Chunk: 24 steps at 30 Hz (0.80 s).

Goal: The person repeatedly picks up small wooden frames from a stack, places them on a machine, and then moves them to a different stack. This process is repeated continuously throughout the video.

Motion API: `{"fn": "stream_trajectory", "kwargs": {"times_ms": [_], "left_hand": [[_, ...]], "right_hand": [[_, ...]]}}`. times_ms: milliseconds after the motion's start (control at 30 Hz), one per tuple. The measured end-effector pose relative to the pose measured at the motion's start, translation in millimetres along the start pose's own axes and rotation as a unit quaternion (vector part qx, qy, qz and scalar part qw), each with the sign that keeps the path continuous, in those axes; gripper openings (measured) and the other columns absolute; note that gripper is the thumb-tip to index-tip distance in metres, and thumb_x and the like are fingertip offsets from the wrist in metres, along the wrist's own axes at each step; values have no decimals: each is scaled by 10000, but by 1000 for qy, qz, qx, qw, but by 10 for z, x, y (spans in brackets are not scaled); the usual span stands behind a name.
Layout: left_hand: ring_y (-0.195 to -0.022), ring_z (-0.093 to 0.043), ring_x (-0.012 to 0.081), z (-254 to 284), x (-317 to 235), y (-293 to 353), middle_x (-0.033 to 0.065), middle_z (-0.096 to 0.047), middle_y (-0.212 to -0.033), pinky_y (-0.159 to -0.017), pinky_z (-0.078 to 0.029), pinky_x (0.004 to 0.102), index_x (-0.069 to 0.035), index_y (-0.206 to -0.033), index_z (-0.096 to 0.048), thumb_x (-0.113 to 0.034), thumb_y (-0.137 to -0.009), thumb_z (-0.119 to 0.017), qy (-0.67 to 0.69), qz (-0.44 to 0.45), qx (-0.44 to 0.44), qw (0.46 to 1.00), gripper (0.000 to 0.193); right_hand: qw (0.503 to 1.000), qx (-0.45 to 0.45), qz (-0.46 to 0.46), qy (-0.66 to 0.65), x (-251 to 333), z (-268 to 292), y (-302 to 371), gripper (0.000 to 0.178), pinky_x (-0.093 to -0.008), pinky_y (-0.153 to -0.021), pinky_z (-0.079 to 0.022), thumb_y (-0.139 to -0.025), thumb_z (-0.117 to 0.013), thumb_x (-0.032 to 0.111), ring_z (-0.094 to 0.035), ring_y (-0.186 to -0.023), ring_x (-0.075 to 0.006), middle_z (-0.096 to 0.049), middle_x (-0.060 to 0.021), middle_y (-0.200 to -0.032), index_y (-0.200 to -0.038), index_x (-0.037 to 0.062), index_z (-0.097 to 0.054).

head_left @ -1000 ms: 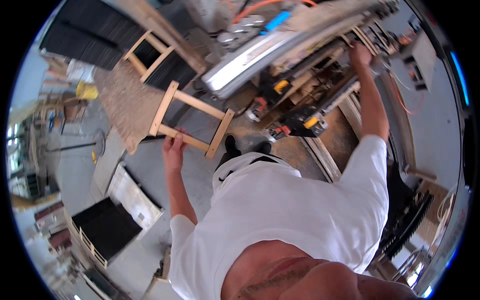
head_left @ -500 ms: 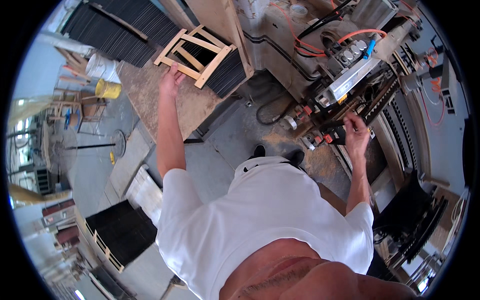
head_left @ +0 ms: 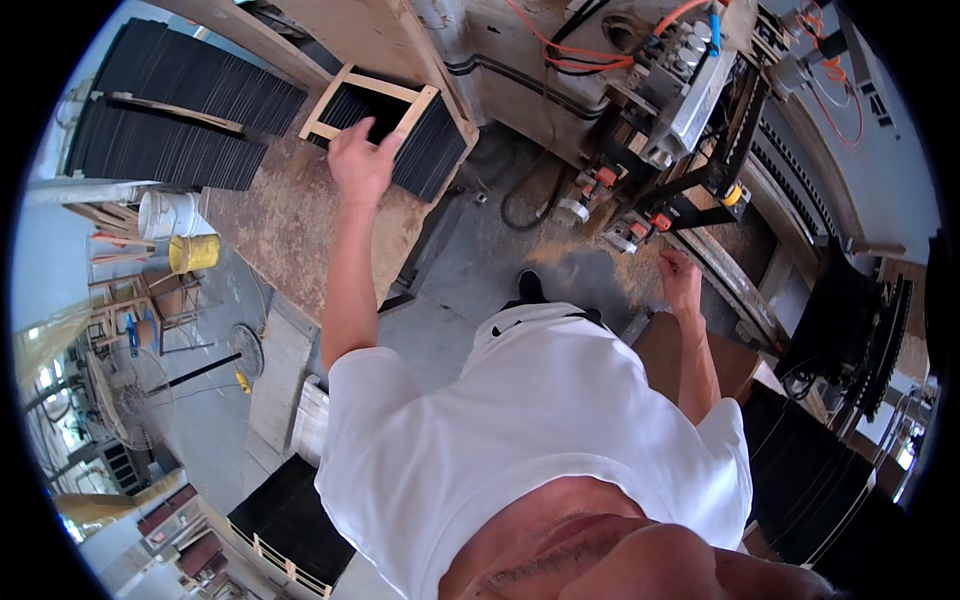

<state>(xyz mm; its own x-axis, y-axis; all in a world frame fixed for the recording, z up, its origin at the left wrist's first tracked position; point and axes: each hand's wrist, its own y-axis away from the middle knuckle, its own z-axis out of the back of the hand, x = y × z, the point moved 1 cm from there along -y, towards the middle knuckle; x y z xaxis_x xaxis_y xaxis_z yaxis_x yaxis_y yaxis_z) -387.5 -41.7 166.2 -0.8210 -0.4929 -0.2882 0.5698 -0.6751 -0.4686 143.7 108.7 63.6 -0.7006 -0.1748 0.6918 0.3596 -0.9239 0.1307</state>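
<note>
A light wooden frame (head_left: 385, 88) lies on top of a stack of thin black panels (head_left: 433, 150) at the far end of the worktable. Over the frame's near side is my left hand (head_left: 362, 168), its thumb and fingers spread; they overlap the near rail, with no grip on it to be seen. My right hand (head_left: 681, 282) hangs to the right, below the machine's clamps, with its fingers curled in and nothing visible in them. Black bars (head_left: 700, 205) sit at the machine (head_left: 690, 100) just beyond that hand.
The brown worktable (head_left: 290, 215) carries sawdust, with another row of black panels (head_left: 185, 105) beyond its left side. White and yellow buckets (head_left: 193, 254) and a fan (head_left: 125, 385) stand left. A cardboard-brown box (head_left: 680, 360) is beside my right forearm. Sawdust lies on the floor (head_left: 590, 255).
The wooden frame my left hand was holding at a tilt now rests on the panel stack, and that hand's fingers have opened. My right hand has drawn back from the machine towards me.
</note>
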Motion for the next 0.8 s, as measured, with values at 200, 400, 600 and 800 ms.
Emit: {"fn": "stream_trajectory", "kwargs": {"times_ms": [200,400,600,800], "left_hand": [[-973,-629,335,-277,-156,-95,186,-698,-964,-969,-396,399,-72,-1115,-677,-334,-739,-763,-30,26,121,992,466],[-918,-652,366,-460,57,-77,198,-698,-885,-891,-457,453,-68,-1133,-657,-341,-705,-776,-54,5,55,997,521],[-992,-604,418,-237,-908,236,263,-641,-1075,-887,-465,450,86,-1126,-598,-254,-758,-773,102,-42,-67,992,531],[-990,-633,230,-1002,-1546,1409,146,-662,-1070,-878,-503,332,50,-1177,-581,-81,-878,-655,366,-22,38,930,335]], "right_hand": [[1000,-14,-5,-21,-230,-92,169,192,-334,-725,-520,-852,-654,151,-692,-793,-245,-699,-154,-838,-1003,41,-696],[997,-63,-15,-33,-351,194,699,177,-340,-707,-515,-853,-647,146,-672,-764,-281,-684,-153,-815,-984,37,-691],[972,-208,69,80,12,1476,1453,228,-348,-831,-514,-837,-669,46,-648,-975,-287,-661,-145,-1062,-1061,11,-644],[788,-449,114,405,621,3255,2569,275,-370,-887,-488,-766,-740,129,-601,-1065,-272,-646,-61,-1152,-1032,113,-670]]}}
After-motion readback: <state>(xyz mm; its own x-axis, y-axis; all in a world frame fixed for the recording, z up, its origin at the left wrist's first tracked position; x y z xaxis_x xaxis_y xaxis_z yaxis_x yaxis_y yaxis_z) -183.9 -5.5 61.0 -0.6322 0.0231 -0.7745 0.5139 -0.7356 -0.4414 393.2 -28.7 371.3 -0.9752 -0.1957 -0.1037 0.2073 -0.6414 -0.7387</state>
